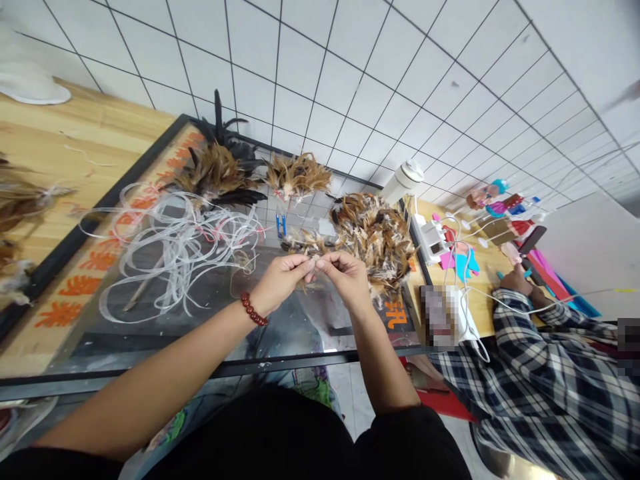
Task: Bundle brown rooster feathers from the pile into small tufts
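off the surface's left edge, brown feathers (23,200) lie on the wooden table (37,130). clear strips (173,250) sprawl loosely over the surface's left half. dark-tipped bunch (215,167) sits at the far left corner, brown bunch (299,175) farther along the far edge; both look gathered, so probably done, ties not readable. blue snips (281,223) just this side of the brown bunch, lying free.

mid-surface: left hand (286,279) and right hand (346,275) meet tip to tip, fingers of both pinched nearly closed on a small pale wisp (315,259), maybe a feather bit; too small to confirm. that piece looks in progress.

right edge: big feather pile (375,230), loose, looks like most of what's left; count can't be told. bottle (404,180) at the far right corner. beyond the right edge, a co-worker's hand (517,280), separate work.
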